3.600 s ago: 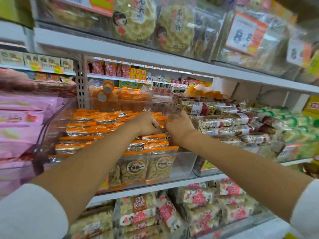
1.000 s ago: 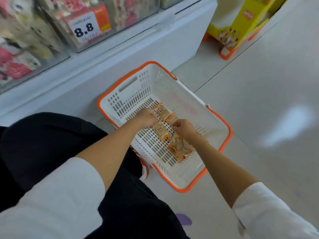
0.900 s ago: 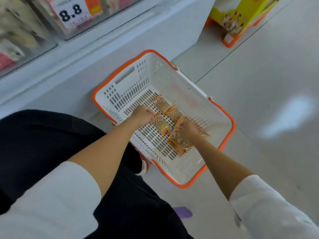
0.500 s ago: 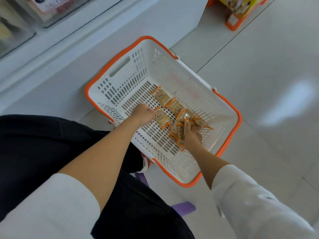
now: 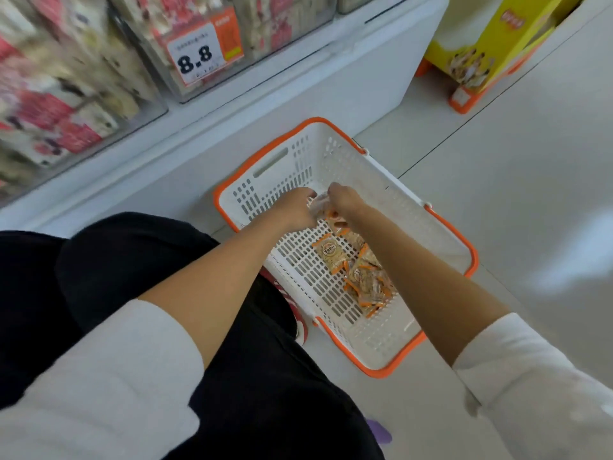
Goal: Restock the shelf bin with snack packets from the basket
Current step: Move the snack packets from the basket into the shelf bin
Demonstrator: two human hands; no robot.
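1. Lower frame: white long sleeves are pushed up both forearms, above black trousers. A purple shoe tip shows at the bottom edge.
2. Centre: a white slotted plastic basket with an orange rim stands on the pale floor, against the shelf base.
3. On the basket floor, right of centre, lie loose snack packets, clear with orange ends. The plainest one bears a round printed logo, with writing too small to read.
4. Above the basket's far half, the left hand and right hand meet. The fingers of both curl round a small held bunch of the same packets, which is blurred.
5. Upper left: clear shelf bins hold pink and cream packs, blurred. A white-and-orange price tag reads "8.8".
6. Upper right: a yellow cardboard display carries orange lettering that cannot be read.
7. Against 0.5 s ago, both hands have left the basket floor and risen together with the bunch. The price tag, then cut off at the top edge, now shows whole.
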